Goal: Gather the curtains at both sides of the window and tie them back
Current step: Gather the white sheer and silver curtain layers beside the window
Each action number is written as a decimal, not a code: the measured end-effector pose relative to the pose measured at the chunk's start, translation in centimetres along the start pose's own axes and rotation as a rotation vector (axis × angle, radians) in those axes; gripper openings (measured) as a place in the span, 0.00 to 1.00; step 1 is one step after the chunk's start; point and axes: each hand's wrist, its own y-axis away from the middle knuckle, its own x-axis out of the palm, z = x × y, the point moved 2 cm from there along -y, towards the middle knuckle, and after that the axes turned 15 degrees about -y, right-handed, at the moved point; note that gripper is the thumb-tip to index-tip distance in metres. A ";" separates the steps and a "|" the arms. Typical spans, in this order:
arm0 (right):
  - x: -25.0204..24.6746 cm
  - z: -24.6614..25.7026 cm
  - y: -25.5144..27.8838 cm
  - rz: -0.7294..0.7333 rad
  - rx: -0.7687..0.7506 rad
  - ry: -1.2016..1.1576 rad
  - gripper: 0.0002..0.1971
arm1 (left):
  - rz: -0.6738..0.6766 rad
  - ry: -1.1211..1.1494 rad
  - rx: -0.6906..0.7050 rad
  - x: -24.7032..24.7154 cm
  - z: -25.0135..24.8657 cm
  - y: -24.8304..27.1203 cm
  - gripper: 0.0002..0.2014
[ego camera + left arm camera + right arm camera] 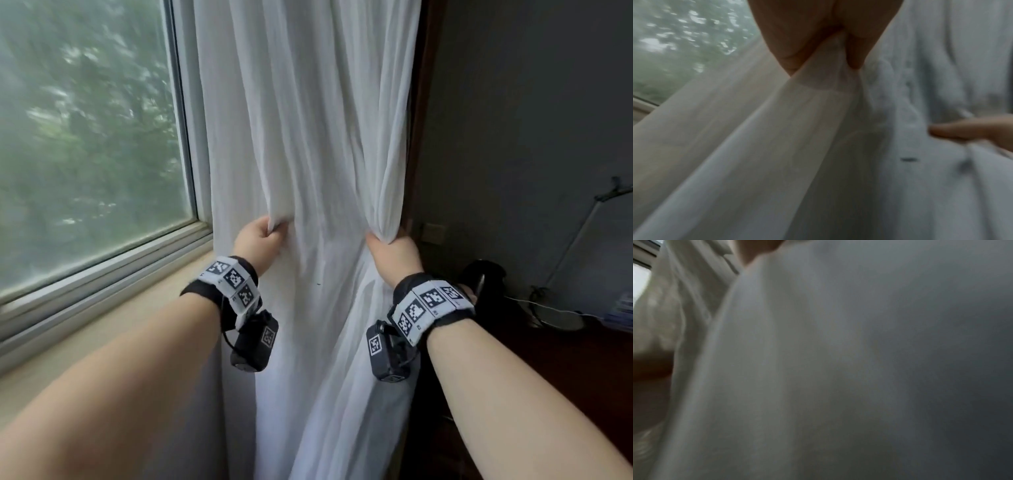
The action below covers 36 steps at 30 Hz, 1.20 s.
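A: Left to right, what was there?

B: One window at nine o'clock, its sill below. Then one white sheer curtain hanging at twelve, right of the glass.

A: How many hands?

B: Two. The left hand pinched a fold of the curtain's left edge between thumb and fingers. The right hand clenched a bunch of the right edge, at one o'clock.

A: Beyond that?

B: One grey wall, and one dark tabletop at three o'clock.
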 end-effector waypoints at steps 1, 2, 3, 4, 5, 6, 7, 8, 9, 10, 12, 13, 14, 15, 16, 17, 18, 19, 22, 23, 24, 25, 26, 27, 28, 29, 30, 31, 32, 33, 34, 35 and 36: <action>0.2 0.0 -0.3 0.000 0.002 0.020 0.20 | 0.002 -0.012 0.066 0.2 -0.5 0.9 0.05; 0.7 0.2 -0.5 0.018 -0.001 0.041 0.20 | -0.001 -0.056 0.143 0.4 -0.8 1.7 0.04; 1.0 0.1 -0.5 0.032 0.010 0.054 0.20 | 0.020 -0.112 0.229 1.1 -1.2 2.6 0.06; 1.4 0.0 -0.2 0.051 0.026 0.047 0.21 | 0.051 -0.178 0.311 2.0 -1.5 3.4 0.11; 1.8 0.0 0.3 0.080 0.042 0.017 0.24 | 0.094 -0.248 0.375 2.9 -1.7 4.2 0.15; 2.1 0.0 0.9 0.113 0.062 -0.031 0.28 | 0.134 -0.317 0.411 3.8 -1.8 4.9 0.18; 2.3 0.3 1.7 0.143 0.089 -0.086 0.31 | 0.167 -0.381 0.420 4.4 -1.9 5.6 0.20; 2.5 0.7 2.4 0.175 0.123 -0.142 0.33 | 0.209 -0.442 0.412 4.9 -2.0 6.1 0.21; 2.4 1.2 3.0 0.215 0.160 -0.202 0.33 | 0.250 -0.497 0.398 5.2 -2.1 6.5 0.23; 2.3 1.5 3.4 0.266 0.191 -0.250 0.32 | 0.292 -0.556 0.383 5.4 -2.0 6.7 0.25; 1.9 1.8 3.9 0.364 0.241 -0.270 0.35 | 0.374 -0.681 0.360 6.0 -1.6 6.7 0.33; 1.8 1.8 4.0 0.396 0.239 -0.234 0.43 | 0.399 -0.749 0.360 6.2 -1.6 6.6 0.37; 1.9 1.7 3.9 0.415 0.213 -0.181 0.51 | 0.423 -0.834 0.362 6.3 -1.7 6.5 0.40; 1.9 1.6 3.7 0.416 0.174 -0.129 0.57 | 0.449 -0.937 0.368 6.4 -2.0 6.6 0.39; 1.8 1.4 3.5 0.399 0.130 -0.094 0.59 | 0.486 -1.055 0.382 6.4 -2.4 6.7 0.35; 1.7 1.3 3.3 0.361 0.092 -0.073 0.59 | 0.522 -1.145 0.409 6.3 -2.9 7.1 0.31; 1.5 1.2 3.1 0.318 0.065 -0.057 0.53 | 0.543 -1.201 0.454 6.3 -3.1 7.4 0.27; 1.3 1.1 3.0 0.270 0.048 -0.041 0.43 | 0.561 -1.223 0.498 6.3 -2.9 7.6 0.27; 0.6 0.7 2.5 0.139 0.049 0.006 0.19 | 0.625 -1.098 0.573 6.3 -1.6 7.9 0.20; 0.4 0.4 2.3 0.115 0.058 0.020 0.14 | 0.623 -1.047 0.601 6.0 -1.3 8.0 0.18; 0.2 0.2 2.0 0.094 0.065 0.030 0.10 | 0.602 -1.013 0.594 5.5 -1.0 7.7 0.19; 0.1 0.1 1.8 0.077 0.087 0.044 0.09 | 0.533 -0.976 0.539 4.8 -0.6 7.3 0.21; -0.2 -0.1 1.5 0.060 0.108 0.055 0.10 | 0.403 -0.919 0.442 3.8 -0.4 6.7 0.22; -0.4 -0.2 1.4 0.042 0.132 0.062 0.13 | 0.219 -0.836 0.328 2.5 -0.2 5.9 0.22; -0.6 -0.4 1.1 0.031 0.146 0.063 0.15 | 0.028 -0.758 0.201 1.0 0.3 5.0 0.22; -0.7 -0.4 1.1 0.029 0.153 0.059 0.16 | -0.118 -0.694 0.079 -0.2 0.9 4.0 0.24; -0.8 -0.4 1.1 0.027 0.152 0.044 0.17 | -0.188 -0.631 -0.034 -1.1 1.5 3.1 0.28; -0.8 -0.3 1.2 0.026 0.148 0.029 0.18 | -0.170 -0.557 -0.130 -1.7 1.9 2.3 0.34; -0.9 -0.3 1.3 0.028 0.138 0.019 0.18 | -0.105 -0.451 -0.190 -2.1 2.1 1.6 0.39; -0.8 -0.2 1.5 0.035 0.126 0.010 0.18 | -0.029 -0.327 -0.221 -2.2 2.2 0.9 0.42; -0.7 -0.1 1.7 0.052 0.104 -0.004 0.18 | 0.038 -0.210 -0.233 -2.1 2.1 0.5 0.43; -0.5 -0.1 1.9 0.079 0.084 -0.023 0.18 | 0.083 -0.132 -0.234 -1.9 1.9 0.2 0.42; -0.4 -0.1 2.2 0.110 0.068 -0.043 0.19 | 0.105 -0.093 -0.224 -1.6 1.8 0.0 0.40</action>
